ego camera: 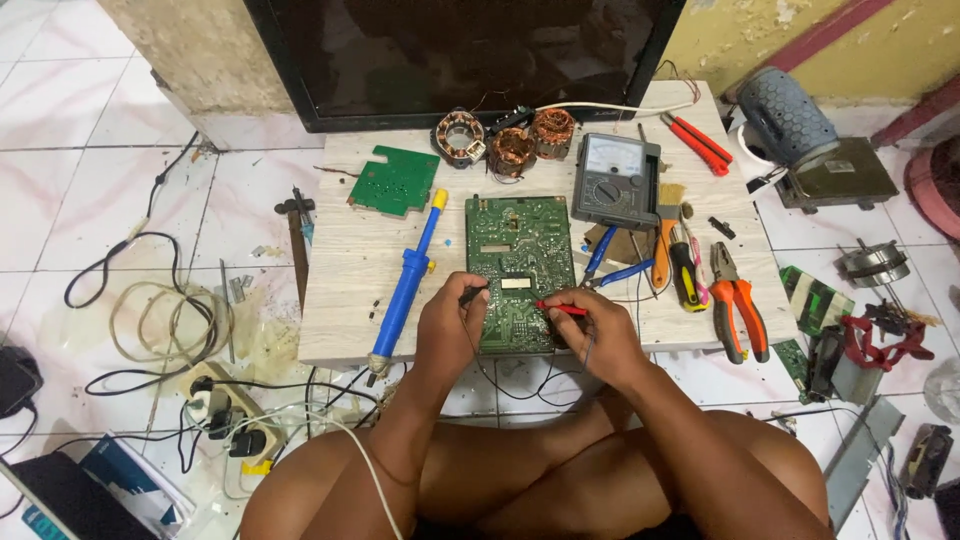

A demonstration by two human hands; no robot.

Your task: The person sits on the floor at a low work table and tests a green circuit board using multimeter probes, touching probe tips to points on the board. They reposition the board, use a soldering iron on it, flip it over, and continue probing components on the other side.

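Green circuit board [520, 270], red probe [562, 309], blue desoldering pump [408, 280].

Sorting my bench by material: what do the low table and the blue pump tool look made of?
Low table: seemingly laminated board, with pale matte woodgrain print. Blue pump tool: likely glossy plastic barrel, with a yellow cap.

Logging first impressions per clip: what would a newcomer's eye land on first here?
Mid-board, the left hand holds a black probe and the right hand a red probe on the green circuit board. A blue desoldering pump lies left of the board, an analog multimeter behind it to the right.
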